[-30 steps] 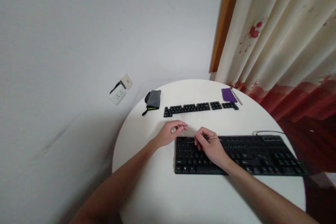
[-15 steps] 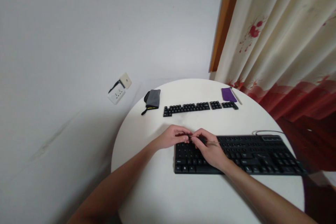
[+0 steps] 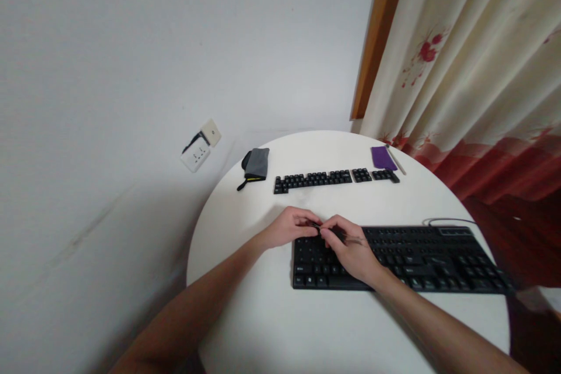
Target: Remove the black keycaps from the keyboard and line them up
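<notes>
A black keyboard [image 3: 421, 272] lies along the front right of the table, with bare spots at its upper left where keys are off. Over that corner my two hands meet, fingertips almost touching. My right hand [image 3: 350, 248] pinches a thin wire keycap puller [image 3: 354, 239], its wire sticking out behind the fingers. Closed at the puller's tip, my left hand [image 3: 289, 227] has a small dark piece between thumb and fingers that looks like a keycap [image 3: 316, 226]; the fingers partly hide it. Removed black keycaps [image 3: 313, 179] stand in rows beyond the hands.
On the round white table [image 3: 245, 216] a grey pouch [image 3: 256, 163] lies at the back left. A purple cloth [image 3: 383, 158] and a pale stick [image 3: 398, 161] lie at the back right. The keyboard's cable [image 3: 451, 220] curls off the right edge. A wall and a curtain [image 3: 460, 70] stand behind.
The fingers of my left hand have shifted slightly at the puller's tip, the thumb now covering more. My right hand stays nearly in place, and the view has moved a little.
</notes>
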`<state>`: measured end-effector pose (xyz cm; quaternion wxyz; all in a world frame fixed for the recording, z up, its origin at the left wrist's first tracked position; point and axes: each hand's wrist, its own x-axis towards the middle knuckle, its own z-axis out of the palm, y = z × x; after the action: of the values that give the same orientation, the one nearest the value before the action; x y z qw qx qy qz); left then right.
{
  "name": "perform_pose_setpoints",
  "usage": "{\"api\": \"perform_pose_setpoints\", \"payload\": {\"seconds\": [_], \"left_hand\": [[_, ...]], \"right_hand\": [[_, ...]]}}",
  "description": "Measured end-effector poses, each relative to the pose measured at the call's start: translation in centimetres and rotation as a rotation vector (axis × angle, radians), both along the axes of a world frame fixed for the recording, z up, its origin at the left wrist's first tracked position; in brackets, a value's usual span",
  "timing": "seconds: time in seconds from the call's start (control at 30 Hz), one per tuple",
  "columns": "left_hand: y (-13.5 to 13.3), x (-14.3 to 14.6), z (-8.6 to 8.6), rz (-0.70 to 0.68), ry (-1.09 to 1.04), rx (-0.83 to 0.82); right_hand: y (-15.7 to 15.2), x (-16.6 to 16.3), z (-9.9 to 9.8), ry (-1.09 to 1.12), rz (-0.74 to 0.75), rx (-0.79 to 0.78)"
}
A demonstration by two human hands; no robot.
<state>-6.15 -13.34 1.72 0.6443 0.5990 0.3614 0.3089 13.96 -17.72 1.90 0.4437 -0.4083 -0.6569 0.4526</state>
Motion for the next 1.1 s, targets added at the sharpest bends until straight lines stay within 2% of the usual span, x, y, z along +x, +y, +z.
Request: {"api": "perform_pose_setpoints", "payload": {"seconds": [0.27, 0.67, 0.83, 1.1], "left_hand": [[-0.3, -0.1, 0.3, -0.031, -0.297, -0.263], [-0.6, -0.4, 0.2, -0.136, -0.391, -0.353], [-0.5, -0.4, 0.1, -0.031, -0.407, -0.341], [0.1, -0.2, 0.1, 0.199, -0.431, -0.302]], "right_hand": [[0.0, 0.1, 0.0, 0.171, 0.045, -0.078], [-0.3, 0.2, 1.1, 0.338, 0.164, -0.097], [-0.1, 0.2, 0.5, 0.454, 0.152, -0.121], [0.8, 0.7, 0.4, 0.583, -0.01, -0.141]]}}
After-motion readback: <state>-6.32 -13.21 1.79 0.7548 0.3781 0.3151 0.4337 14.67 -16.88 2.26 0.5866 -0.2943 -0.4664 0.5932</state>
